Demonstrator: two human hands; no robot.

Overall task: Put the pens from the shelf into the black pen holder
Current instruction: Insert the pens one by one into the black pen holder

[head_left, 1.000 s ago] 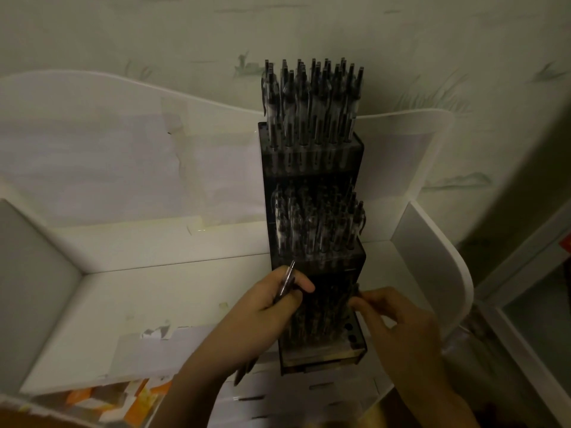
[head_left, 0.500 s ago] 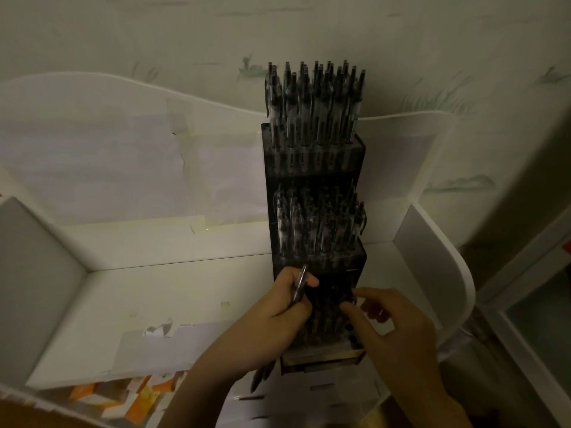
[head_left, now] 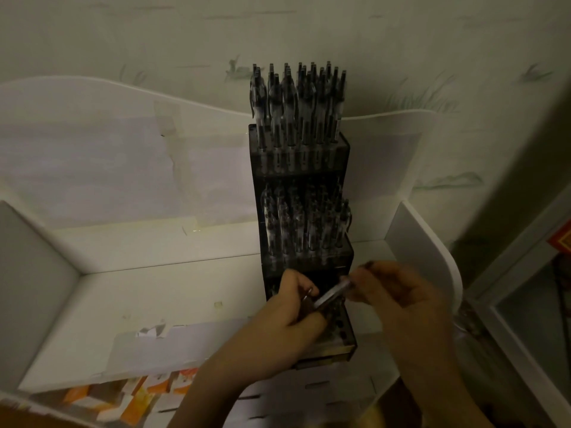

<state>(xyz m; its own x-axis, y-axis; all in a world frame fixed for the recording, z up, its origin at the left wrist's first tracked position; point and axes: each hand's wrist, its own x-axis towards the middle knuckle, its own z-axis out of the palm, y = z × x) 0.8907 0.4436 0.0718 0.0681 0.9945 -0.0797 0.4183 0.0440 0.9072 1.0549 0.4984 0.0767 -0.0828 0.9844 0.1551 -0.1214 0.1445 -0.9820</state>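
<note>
Between the two sets of fingertips, a pen (head_left: 332, 294) is lying tilted, its lower end toward the left hand (head_left: 287, 319) and its upper end toward the right hand (head_left: 398, 301). The left hand is curling its fingers around the pen's lower part, thumb on top. The right hand is pinching the upper end between thumb and fingertips (head_left: 355, 281); motion blur is hiding the exact contact. Directly beneath and behind the fingers, the black pen holder (head_left: 301, 168) is standing upright on the white shelf (head_left: 173, 291), and the pen is hovering over its lowest tier, where open holes are showing just right of the left knuckles. Beyond the fingers, the middle tier is carrying a dense group of pens (head_left: 306, 223) standing upright. Farther still, the top tier is holding more upright pens (head_left: 296, 97), their tips reaching above the shelf's back panel. Left of the fingers, torn tape (head_left: 151, 330) is sticking to the shelf floor.
</note>
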